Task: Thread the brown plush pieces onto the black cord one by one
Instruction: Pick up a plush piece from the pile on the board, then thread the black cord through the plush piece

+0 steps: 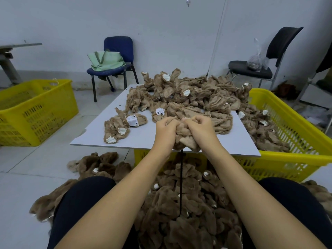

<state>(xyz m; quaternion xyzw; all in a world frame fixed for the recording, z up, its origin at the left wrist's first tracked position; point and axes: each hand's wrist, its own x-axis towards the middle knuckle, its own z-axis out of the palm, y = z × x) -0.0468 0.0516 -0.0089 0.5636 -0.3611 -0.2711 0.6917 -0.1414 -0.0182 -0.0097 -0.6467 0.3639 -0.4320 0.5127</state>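
Both forearms are bare all the way up, no sleeves showing anywhere in the shot, and no watch, rings or bracelets on the left hand (pixel 166 126) or the right hand (pixel 199 125). Nails look short and plain from what little shows. Down at the bottom you can see dark navy trousers (pixel 80 198) on both thighs, plain fabric with no visible pattern.

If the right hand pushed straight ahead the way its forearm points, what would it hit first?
Probably the heap of brown plush pieces on the board just beyond the right hand; depth is unclear from this one view.
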